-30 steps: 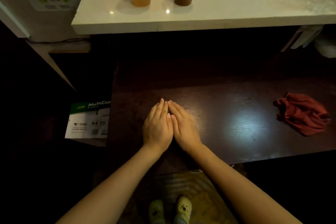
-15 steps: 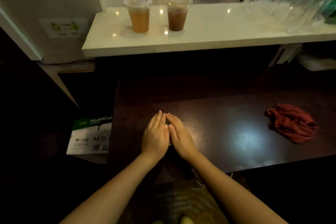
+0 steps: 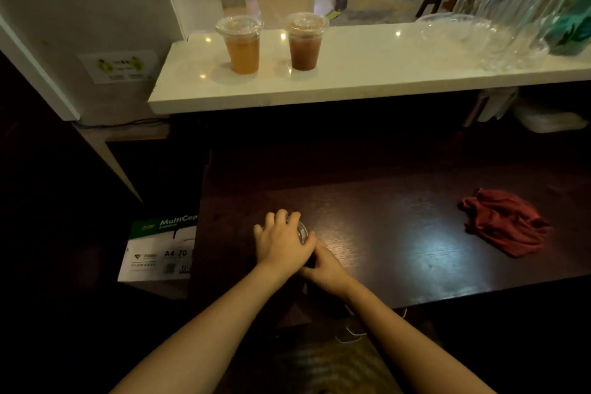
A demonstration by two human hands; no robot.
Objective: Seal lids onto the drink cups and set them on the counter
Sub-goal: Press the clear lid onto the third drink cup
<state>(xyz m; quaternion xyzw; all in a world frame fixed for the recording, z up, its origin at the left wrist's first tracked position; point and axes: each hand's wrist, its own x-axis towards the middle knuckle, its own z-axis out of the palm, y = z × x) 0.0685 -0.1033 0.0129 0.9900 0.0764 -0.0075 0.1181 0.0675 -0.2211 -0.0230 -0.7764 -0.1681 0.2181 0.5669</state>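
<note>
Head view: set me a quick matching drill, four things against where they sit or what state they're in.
Things:
1. orange drink cup
2. brown drink cup
3. red cloth
4. clear lid

Places or states:
A. crumpled on the dark table, far right
B. lidded on the white counter, right of its neighbour
C. under the left hand
D. lidded on the white counter, nearest the wall

Pairs: 1-D, 2-B, 3-A, 4-C

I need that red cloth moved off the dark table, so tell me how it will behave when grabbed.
The red cloth lies crumpled in soft folds, so it will probably go limp and hang. It looks thin, so likely light. Pushed across the glossy dark table, it would probably bunch rather than roll.
</note>
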